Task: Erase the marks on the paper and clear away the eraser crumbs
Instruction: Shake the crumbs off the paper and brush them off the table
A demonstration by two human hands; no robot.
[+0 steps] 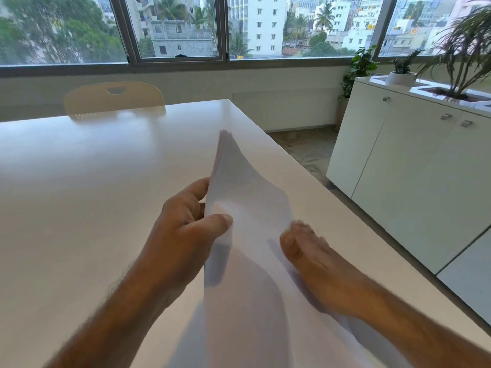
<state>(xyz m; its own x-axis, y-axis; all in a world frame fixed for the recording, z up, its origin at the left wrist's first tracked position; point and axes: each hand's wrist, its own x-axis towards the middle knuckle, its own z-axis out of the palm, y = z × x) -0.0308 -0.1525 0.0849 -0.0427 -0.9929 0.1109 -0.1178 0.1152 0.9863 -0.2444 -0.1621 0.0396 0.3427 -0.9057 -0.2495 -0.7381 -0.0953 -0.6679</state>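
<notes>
A white sheet of paper (247, 197) is lifted off the white table (93, 181) and bowed into a trough, its far corner pointing up and away. My left hand (183, 224) pinches the paper's left edge between thumb and fingers. My right hand (310, 251) grips the right edge, thumb on top, and looks motion-blurred. No marks show on the visible side of the paper. No eraser or crumbs are visible.
A cream chair (114, 98) stands at the table's far side. White cabinets (414, 166) with potted plants (459, 62) on top run along the right, across a strip of floor. The table's right edge lies close to my right hand. Windows fill the back wall.
</notes>
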